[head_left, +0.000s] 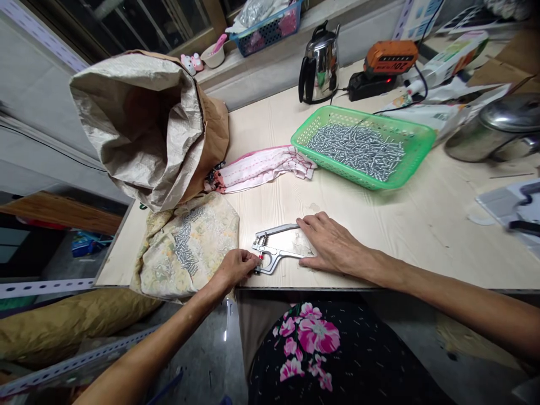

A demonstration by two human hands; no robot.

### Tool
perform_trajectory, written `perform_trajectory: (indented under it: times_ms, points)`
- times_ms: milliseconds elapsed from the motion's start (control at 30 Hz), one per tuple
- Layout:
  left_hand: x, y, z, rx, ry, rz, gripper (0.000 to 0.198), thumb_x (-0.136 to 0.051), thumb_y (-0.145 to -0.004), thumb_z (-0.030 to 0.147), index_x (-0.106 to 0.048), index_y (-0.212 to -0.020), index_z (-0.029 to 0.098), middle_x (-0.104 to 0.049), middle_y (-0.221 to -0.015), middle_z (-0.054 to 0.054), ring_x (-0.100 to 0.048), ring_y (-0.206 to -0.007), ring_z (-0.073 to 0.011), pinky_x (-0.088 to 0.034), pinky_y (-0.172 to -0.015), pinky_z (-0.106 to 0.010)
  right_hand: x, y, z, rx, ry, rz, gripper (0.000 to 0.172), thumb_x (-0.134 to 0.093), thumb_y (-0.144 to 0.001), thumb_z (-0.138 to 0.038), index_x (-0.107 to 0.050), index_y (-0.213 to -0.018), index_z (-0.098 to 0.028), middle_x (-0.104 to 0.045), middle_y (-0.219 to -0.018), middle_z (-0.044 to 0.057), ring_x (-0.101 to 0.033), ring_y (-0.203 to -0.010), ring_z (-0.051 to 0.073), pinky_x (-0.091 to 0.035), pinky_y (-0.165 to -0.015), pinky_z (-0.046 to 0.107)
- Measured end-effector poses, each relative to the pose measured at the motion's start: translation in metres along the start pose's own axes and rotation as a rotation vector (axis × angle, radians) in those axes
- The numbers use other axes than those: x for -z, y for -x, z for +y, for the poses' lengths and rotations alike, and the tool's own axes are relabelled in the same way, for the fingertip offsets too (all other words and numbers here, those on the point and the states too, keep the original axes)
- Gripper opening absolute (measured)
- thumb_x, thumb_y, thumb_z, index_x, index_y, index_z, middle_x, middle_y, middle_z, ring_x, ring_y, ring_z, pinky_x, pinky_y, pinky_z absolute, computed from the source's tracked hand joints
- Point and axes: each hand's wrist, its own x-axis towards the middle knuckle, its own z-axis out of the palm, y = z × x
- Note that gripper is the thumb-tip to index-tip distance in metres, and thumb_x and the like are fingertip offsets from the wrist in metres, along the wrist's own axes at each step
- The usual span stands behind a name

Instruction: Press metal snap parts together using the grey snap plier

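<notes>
Silver snap-fastener pliers lie on the table near its front edge, jaws to the left and handles spread. My right hand is around the handle ends, thumb on the near handle and fingers over the far one. At the jaws, beside a small red part, the fingertips of my left hand are pinched together; whatever is between them is too small to make out. Left of that hand, a pile of small silver metal pins lies on a yellow floral cloth.
Behind the pliers stands a green plastic basket holding many similar metal pins. A large open paper sack is at back left, near a pink-white cloth. Farther back are a steel kettle and an orange battery on a charger.
</notes>
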Motion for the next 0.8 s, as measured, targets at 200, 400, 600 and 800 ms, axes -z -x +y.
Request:
perform_trajectory:
  times_ms: [200,400,600,800]
  points:
    - [-0.012,0.015,0.002,-0.291,-0.351,0.356,0.029,-0.053,-0.088,0.04,-0.066,-0.086,0.014,-0.063,-0.086,-0.006,-0.06,-0.083,-0.0199,-0.048,-0.075,-0.03,-0.004,0.003,-0.004,0.02,-0.013,0.005,0.063,-0.077,-0.072,-0.041,-0.049,-0.121,-0.012,-0.054,-0.11,0.015,-0.047,-0.1,0.031,-0.048,-0.079,0.042]
    - [-0.029,-0.001,0.038,-0.813,-0.671,0.335,0.064,-0.07,-0.081,0.029,-0.04,-0.136,0.014,-0.046,-0.14,-0.017,-0.042,-0.129,-0.0311,-0.039,-0.107,-0.047,-0.011,0.007,-0.006,0.025,-0.04,0.038,0.059,-0.077,-0.074,-0.033,-0.047,-0.121,-0.013,-0.055,-0.107,0.013,-0.049,-0.099,0.029,-0.047,-0.078,0.039]
    - [-0.018,-0.022,0.067,-0.822,-0.819,0.091,0.06,-0.068,-0.083,0.033,-0.041,-0.132,0.012,-0.056,-0.123,-0.014,-0.052,-0.11,-0.0277,-0.048,-0.094,-0.041,0.0,0.007,-0.006,-0.022,0.065,0.009,0.058,-0.079,-0.071,-0.042,-0.054,-0.114,-0.013,-0.058,-0.105,0.013,-0.052,-0.093,0.028,-0.043,-0.08,0.04]
    - [-0.028,-0.014,0.067,-0.726,-0.795,0.164,0.025,-0.054,-0.093,0.037,-0.058,-0.103,0.015,-0.061,-0.099,-0.008,-0.053,-0.095,-0.0234,-0.048,-0.082,-0.036,-0.009,-0.001,-0.002,0.055,0.062,-0.001,0.014,-0.068,-0.084,-0.024,-0.061,-0.094,-0.016,-0.06,-0.091,0.007,-0.054,-0.086,0.022,-0.038,-0.075,0.033]
